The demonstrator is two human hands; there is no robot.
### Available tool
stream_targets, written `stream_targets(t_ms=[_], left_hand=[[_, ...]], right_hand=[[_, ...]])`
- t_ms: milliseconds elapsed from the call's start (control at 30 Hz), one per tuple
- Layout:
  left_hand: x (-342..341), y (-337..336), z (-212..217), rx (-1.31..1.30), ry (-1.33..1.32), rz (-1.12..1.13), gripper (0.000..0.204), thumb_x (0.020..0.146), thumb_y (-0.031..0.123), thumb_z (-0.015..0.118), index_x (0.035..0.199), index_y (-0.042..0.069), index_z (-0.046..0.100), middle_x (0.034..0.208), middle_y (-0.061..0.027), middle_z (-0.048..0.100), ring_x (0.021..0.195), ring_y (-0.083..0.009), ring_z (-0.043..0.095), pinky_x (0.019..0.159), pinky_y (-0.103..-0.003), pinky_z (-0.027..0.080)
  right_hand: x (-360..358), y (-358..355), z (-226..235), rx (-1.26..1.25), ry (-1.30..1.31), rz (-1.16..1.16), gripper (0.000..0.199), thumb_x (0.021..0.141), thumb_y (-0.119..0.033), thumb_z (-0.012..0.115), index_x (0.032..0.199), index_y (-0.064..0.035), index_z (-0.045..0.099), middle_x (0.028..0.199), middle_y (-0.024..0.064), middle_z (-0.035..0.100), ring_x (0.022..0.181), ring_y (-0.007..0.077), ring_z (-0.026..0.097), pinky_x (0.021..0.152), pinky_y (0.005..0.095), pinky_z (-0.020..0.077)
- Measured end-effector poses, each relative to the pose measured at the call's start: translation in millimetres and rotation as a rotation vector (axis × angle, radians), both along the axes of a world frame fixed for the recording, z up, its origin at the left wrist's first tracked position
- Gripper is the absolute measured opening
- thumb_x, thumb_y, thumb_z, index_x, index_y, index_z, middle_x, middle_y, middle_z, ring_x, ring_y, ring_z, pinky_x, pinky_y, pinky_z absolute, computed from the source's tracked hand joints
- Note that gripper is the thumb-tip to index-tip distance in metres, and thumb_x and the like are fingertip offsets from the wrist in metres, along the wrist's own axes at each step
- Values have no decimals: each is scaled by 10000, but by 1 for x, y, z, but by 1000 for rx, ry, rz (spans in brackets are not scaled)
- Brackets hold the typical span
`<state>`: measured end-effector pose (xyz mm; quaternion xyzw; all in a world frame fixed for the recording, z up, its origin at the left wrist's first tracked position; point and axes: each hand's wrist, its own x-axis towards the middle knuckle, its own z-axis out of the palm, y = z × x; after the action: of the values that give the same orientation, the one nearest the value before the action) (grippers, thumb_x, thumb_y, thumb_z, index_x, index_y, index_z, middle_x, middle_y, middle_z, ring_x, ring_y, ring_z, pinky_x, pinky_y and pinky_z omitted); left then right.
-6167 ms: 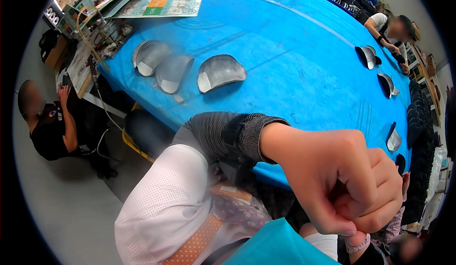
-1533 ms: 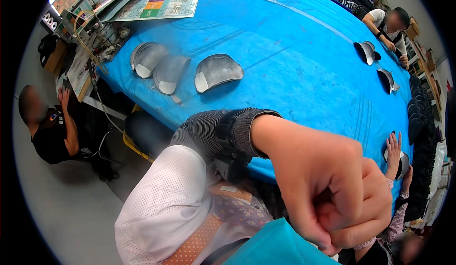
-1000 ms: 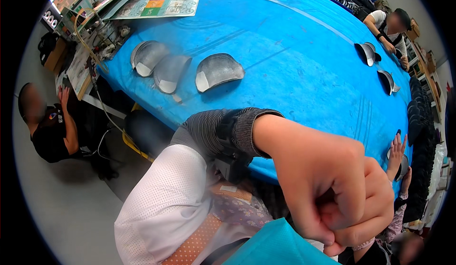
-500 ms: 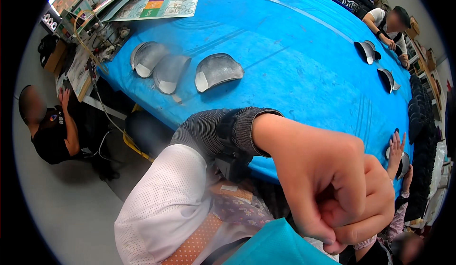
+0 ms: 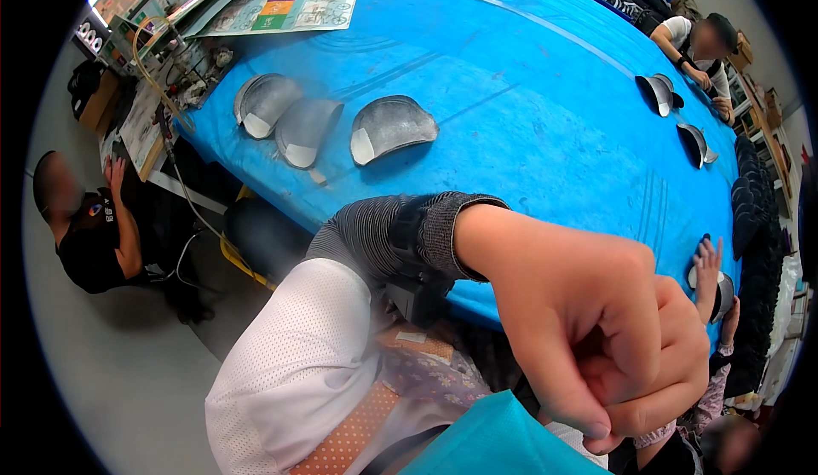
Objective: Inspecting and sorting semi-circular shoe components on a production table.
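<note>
A colourful rectangular poster (image 5: 285, 2) lies on the blue table's (image 5: 528, 117) far-left corner.

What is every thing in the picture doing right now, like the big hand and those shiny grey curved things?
Hand: curled into a fist near the camera, holding nothing visible.
Three grey curved pieces: lying loose on the table.
Blue table: covered, mostly bare.
Poster: lying flat.

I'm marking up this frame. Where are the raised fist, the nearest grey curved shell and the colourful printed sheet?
raised fist (image 5: 613, 339), head view, knuckles.
nearest grey curved shell (image 5: 394, 126), head view, domed back.
colourful printed sheet (image 5: 294, 0), head view, centre.
</note>
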<state>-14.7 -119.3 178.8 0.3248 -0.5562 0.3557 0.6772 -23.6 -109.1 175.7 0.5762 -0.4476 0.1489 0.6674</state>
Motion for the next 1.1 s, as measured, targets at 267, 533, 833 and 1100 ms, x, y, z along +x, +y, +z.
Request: stream_targets(t_ms=[267, 533, 833, 1100], left_hand=[[2, 5, -1, 120, -101, 153, 334, 751, -70, 673, 500, 7, 466, 582, -30, 456, 615, -149, 550, 527, -233, 456], [-7, 0, -7, 34, 68, 124, 319, 732, -75, 689, 506, -4, 474, 566, -24, 448, 594, -139, 519, 527, -230, 444], [-28, 10, 4, 167, 230, 178, 319, 767, -58, 672, 514, -8, 484, 587, -28, 454, 572, -139, 496, 529, -244, 397], [1, 3, -3, 130, -68, 155, 329, 744, -80, 682, 507, 6, 472, 570, -20, 444, 571, -137, 506, 525, -243, 399]], right_hand=[[3, -4, -2, -72, -29, -70, 449, 718, 145, 650, 504, -69, 318, 464, -70, 370, 349, -16, 355, 324, 136, 208], [-5, -12, 1, -422, 318, -346, 434, 700, 124, 662, 517, -81, 326, 469, -78, 364, 359, -20, 354, 329, 136, 212], [-3, 2, -12, 93, -42, -19, 463, 745, 158, 627, 525, -69, 289, 496, -69, 320, 357, -12, 334, 314, 175, 190], [-5, -1, 5, -53, 200, -163, 411, 736, 132, 643, 563, -73, 332, 543, -70, 350, 397, -12, 337, 351, 161, 204]])
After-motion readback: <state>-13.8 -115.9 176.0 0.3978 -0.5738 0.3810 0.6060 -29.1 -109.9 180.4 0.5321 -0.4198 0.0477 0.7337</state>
